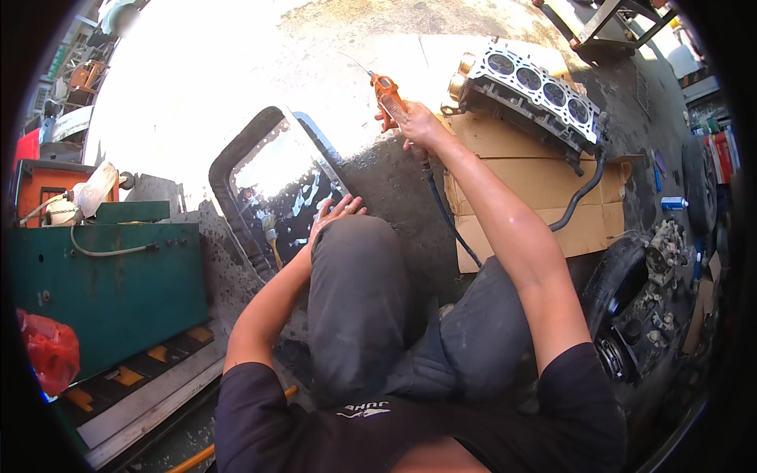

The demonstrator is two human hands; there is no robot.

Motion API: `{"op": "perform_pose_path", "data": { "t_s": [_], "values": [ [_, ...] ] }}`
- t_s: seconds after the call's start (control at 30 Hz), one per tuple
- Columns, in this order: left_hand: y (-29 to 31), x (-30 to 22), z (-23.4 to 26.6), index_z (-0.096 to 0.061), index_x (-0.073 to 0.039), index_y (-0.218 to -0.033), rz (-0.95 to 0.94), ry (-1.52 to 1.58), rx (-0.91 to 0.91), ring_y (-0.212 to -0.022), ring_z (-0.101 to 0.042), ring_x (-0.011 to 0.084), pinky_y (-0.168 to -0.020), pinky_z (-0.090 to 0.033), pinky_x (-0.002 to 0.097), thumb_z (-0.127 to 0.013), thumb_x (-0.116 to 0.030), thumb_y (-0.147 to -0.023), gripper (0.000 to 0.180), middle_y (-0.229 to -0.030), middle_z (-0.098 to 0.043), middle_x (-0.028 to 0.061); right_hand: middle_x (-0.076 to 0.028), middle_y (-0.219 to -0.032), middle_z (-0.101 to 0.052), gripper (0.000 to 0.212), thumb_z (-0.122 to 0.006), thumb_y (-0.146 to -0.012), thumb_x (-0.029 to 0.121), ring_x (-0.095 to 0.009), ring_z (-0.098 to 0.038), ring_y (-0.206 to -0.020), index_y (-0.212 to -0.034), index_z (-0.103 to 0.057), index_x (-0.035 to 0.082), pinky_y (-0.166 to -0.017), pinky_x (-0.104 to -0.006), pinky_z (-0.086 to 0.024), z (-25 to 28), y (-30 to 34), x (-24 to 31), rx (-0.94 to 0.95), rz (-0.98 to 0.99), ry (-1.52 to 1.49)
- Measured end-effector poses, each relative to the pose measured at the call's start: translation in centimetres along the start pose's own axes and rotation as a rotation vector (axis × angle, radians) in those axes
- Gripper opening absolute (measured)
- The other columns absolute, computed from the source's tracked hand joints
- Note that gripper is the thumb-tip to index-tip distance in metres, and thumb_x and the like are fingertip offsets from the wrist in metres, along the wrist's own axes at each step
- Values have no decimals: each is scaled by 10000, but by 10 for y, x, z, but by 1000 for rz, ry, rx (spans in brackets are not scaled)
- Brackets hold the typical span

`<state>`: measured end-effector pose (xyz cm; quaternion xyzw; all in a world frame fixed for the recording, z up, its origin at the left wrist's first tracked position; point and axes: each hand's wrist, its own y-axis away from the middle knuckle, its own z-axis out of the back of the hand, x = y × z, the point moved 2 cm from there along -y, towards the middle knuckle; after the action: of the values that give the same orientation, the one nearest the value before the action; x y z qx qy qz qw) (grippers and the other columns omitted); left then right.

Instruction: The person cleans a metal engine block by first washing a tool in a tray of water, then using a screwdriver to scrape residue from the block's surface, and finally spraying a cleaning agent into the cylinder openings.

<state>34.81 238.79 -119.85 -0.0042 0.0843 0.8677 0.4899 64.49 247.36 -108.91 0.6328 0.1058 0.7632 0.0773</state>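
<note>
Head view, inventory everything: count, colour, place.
Spray gun: 1, orange, upper centre
Gun hose: 1, black, below gun
Tray: 1, black, centre left
Brush: 1, pale, in tray
Cylinder head: 1, silver-topped, upper right
Cardboard: count unclear, tan, under cylinder head
Cabinet: 1, green, left
Bag: 1, red, lower left
Can: 1, blue-white, right
Metal parts: several, grey, lower right
Smaller clutter: uncounted, mixed colours, edges
Knees: 2, in grey, centre
Left hand: 1, bare, by tray
Right hand: 1, bare, gripping spray gun

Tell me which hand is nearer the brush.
Left. The left hand is just right of the brush; the right hand is farther ahead and right, around the orange gun.
</note>
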Motion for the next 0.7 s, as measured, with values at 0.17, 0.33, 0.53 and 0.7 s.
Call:
{"op": "perform_pose_path", "data": {
  "t_s": [0.17,0.33,0.53,0.7],
  "values": [
    [1,62,14,-434,-153,-1462,3,-67,85,-1465,-303,225,-1155,-221,492,-533,-367,-925,587,-1575,-348,61,-80,-1024,-678,884,-395,-850,815,-144,-651,-980,-1161,-615,17,-503,-266,-519,-7,-7,9,-18,58,-101],
    [-8,100,38,-368,-142,-1496,53,-54,165,-1461,-308,230,-1155,-280,502,-803,-217,-652,953,-1576,-341,54,-75,-1017,-663,883,-342,-873,808,-138,-641,-926,-1231,-555,30,-514,-279,-520,-20,-19,20,-64,-25,-59],
    [-12,140,50,-335,-135,-1508,135,-78,188,-1458,-305,209,-1141,-317,499,-816,-239,-673,969,-1589,-309,25,-85,-1045,-665,857,-292,-920,766,-154,-633,-889,-1347,-438,38,-532,-302,-522,-40,-26,13,-160,-127,-2],
    [5,183,52,-390,-149,-1462,236,-129,196,-1450,-317,185,-1163,-295,495,-821,-173,-661,910,-1578,-323,-8,-104,-1089,-678,853,-268,-924,764,-154,-657,-951,-1361,-436,51,-503,-280,-506,-52,-26,21,-126,-100,7]
  ]
}}
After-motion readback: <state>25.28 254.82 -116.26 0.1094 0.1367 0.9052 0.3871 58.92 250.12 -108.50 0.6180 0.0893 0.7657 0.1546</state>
